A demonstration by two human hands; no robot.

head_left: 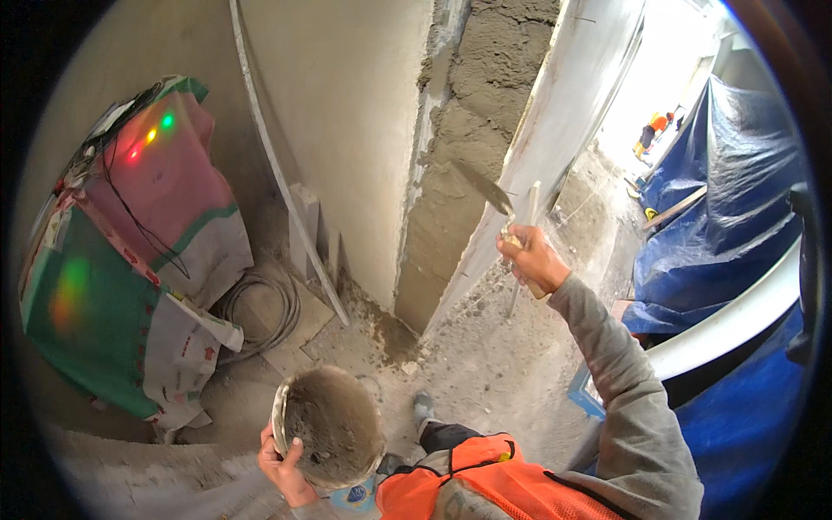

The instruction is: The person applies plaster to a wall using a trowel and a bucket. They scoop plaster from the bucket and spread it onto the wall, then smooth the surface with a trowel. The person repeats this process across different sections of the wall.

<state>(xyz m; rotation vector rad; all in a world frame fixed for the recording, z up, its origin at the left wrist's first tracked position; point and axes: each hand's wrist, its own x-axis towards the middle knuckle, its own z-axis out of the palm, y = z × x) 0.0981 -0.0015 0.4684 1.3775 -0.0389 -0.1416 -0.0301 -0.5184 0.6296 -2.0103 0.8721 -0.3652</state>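
Observation:
My right hand [539, 260] is closed around the handle of a pointed trowel [485, 189]. Its blade points up and to the left, in front of a narrow strip of rough grey mortar [485, 104] on the wall; whether it touches cannot be told. Low on the left, my left hand [286, 472] grips the side of a round bucket [280, 406], thumb over the rim. Grey wet mortar [334, 429] lies inside the bucket. A long pale board [555, 130] runs along the right edge of the mortar strip.
A long thin straightedge [269, 147] leans on the smooth wall at left. Near it are a coiled cable [282, 312] and a green, pink and white sheet [95, 295]. Blue tarpaulin [719, 217] hangs at right. Another person [656, 128] works far off. Debris covers the floor [485, 373].

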